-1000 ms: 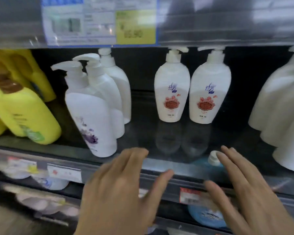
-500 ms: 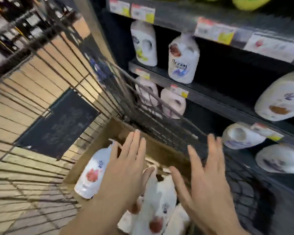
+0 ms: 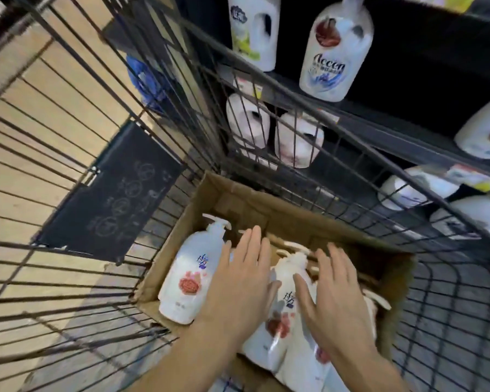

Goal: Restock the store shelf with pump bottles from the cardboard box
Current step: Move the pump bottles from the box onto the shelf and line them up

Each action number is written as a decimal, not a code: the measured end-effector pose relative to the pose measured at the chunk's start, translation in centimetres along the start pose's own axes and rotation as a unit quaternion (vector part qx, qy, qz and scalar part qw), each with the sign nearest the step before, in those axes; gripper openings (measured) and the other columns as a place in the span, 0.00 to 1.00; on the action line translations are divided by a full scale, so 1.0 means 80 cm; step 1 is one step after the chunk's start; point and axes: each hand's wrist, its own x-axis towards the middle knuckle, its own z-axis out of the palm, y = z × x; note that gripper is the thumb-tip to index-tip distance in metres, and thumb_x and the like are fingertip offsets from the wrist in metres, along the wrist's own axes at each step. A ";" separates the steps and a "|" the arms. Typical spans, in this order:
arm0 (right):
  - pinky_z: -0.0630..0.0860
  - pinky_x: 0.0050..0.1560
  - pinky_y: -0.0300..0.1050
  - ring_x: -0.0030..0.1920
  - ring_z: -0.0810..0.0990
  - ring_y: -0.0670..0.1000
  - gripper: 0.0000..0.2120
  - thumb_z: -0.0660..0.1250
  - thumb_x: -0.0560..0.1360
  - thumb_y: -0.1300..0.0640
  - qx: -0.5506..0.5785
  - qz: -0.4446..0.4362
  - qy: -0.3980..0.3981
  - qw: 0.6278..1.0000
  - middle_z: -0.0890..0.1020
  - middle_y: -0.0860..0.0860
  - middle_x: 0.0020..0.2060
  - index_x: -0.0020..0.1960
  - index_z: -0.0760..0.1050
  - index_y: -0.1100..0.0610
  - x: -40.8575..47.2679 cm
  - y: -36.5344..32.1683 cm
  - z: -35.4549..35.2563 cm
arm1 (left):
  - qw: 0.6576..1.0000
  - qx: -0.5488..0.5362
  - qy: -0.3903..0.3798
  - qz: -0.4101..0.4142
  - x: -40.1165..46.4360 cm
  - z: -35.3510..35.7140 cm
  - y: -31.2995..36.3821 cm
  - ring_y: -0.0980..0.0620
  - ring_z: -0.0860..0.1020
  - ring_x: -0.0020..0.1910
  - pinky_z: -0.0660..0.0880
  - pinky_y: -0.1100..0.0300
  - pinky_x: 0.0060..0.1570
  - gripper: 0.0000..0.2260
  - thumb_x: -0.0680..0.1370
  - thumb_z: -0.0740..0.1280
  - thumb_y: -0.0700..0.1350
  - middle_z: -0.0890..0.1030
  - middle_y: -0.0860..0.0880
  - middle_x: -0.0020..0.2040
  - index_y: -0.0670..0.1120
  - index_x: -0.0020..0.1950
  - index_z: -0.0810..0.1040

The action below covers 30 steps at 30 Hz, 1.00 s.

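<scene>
An open cardboard box [image 3: 239,203] sits inside a wire cart and holds several white pump bottles with red flower labels. One bottle [image 3: 191,274] lies at the box's left side. Another bottle [image 3: 282,311] lies in the middle, between my hands. My left hand [image 3: 242,281] hovers flat over the box with fingers spread, holding nothing. My right hand [image 3: 333,295] is spread above the bottles on the right, also holding nothing. Whether either palm touches a bottle is hidden.
The black wire cart [image 3: 337,154] surrounds the box on all sides. A dark sign panel [image 3: 111,196] hangs on its left wall. Store shelves [image 3: 408,137] at the upper right carry other white bottles [image 3: 335,52]. Wooden floor [image 3: 17,165] shows at left.
My view swung from the shelf down to the box in the cart. Both open hands dropped from the shelf edge to just above the bottles in the box.
</scene>
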 end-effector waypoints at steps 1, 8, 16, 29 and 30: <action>0.64 0.70 0.54 0.71 0.69 0.62 0.25 0.63 0.79 0.48 0.008 0.007 0.009 1.000 0.72 0.62 0.70 0.70 0.72 0.63 -0.004 0.005 0.003 | 1.000 -0.005 0.004 0.011 0.001 0.008 0.003 0.41 0.62 0.76 0.64 0.43 0.71 0.33 0.79 0.64 0.58 0.63 0.39 0.78 0.40 0.77 0.64; 0.55 0.74 0.47 0.76 0.59 0.55 0.32 0.47 0.80 0.43 0.155 0.111 -0.067 0.979 0.58 0.55 0.79 0.80 0.52 0.56 -0.030 0.044 0.019 | 0.997 0.002 -0.047 0.061 0.024 0.050 -0.001 0.45 0.49 0.80 0.51 0.46 0.76 0.38 0.80 0.52 0.67 0.49 0.45 0.82 0.46 0.81 0.47; 0.69 0.47 0.37 0.52 0.71 0.41 0.34 0.64 0.62 0.24 0.240 0.123 -0.260 0.927 0.71 0.35 0.51 0.61 0.55 0.33 -0.014 0.074 0.004 | 0.973 -0.177 -0.149 0.026 0.033 0.072 -0.005 0.47 0.72 0.67 0.70 0.54 0.63 0.40 0.78 0.68 0.57 0.70 0.47 0.73 0.51 0.81 0.46; 0.68 0.50 0.43 0.52 0.65 0.41 0.55 0.69 0.51 0.25 0.246 0.160 -0.240 0.925 0.64 0.34 0.52 0.67 0.37 0.23 -0.019 0.068 0.007 | 0.920 -0.326 -0.208 -0.066 0.045 0.086 0.001 0.47 0.76 0.59 0.77 0.51 0.57 0.45 0.65 0.79 0.56 0.71 0.49 0.63 0.57 0.74 0.55; 0.69 0.52 0.43 0.55 0.68 0.42 0.57 0.69 0.52 0.25 0.249 0.152 -0.259 0.921 0.68 0.35 0.55 0.73 0.39 0.26 -0.017 0.070 0.006 | 0.921 -0.328 -0.200 -0.068 0.043 0.087 0.002 0.48 0.76 0.59 0.78 0.51 0.57 0.44 0.66 0.79 0.56 0.72 0.49 0.63 0.56 0.74 0.56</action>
